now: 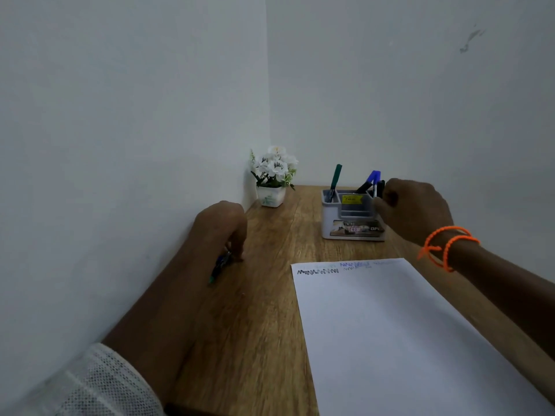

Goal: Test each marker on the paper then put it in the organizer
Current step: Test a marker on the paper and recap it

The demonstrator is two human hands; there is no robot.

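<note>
Wooden desk [270,295], right hand [417,208] hiding organizer [351,217] corner, perhaps gripping marker [380,187]

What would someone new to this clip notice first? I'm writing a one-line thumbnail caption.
Probably the right hand with orange wrist bands, gripping a dark marker at the grey organizer near the desk's far edge, where a green pen and a blue-capped one already stand. Next, the white paper with scribbles along its top edge, and the left hand holding another marker by the wall.
</note>
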